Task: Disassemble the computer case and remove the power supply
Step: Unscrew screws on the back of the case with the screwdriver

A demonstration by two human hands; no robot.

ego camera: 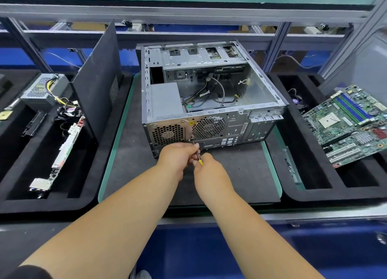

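A yellow-handled screwdriver is gripped in the right hand, fingers curled round the handle, while its shaft is pinched and steadied near the tip by the left hand. The tip is set against the rear panel of the computer case, low beside the power supply grille, where a mounting screw is judged to be worked on. The case lies open on the tabletop mat; its side panel is already off and propped upright to the left, and a motherboard rests in the right tray. The power supply is seen in the case's near left corner, cables attached, so unscrewing and lifting out appear to remain.
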